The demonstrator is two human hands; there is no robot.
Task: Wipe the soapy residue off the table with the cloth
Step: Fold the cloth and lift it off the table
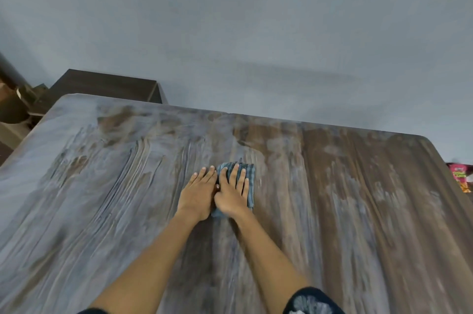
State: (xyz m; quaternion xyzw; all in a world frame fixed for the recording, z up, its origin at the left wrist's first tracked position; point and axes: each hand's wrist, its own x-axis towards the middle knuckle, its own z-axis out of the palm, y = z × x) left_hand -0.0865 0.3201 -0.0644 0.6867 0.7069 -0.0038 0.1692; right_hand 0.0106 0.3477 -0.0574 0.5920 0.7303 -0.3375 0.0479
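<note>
Cloth (249,180) lies mostly hidden under the flat, spread right hand (234,192); left hand (198,192) presses flat beside it on the soapy tabletop (102,185).

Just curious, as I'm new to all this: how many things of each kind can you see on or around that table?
Hands: 2, left hand and right hand
Cloth: 1
Table: 1
Dark cabinet: 1
Pink packet: 1
Total: 6

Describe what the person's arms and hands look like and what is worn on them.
Both forearms are bare from wrist to near the elbow. The left hand and right hand wear no gloves, and no rings, watch or bracelets show. A dark sleeve with pale blotchy print covers the right upper arm; a dark edge shows at the left.
</note>
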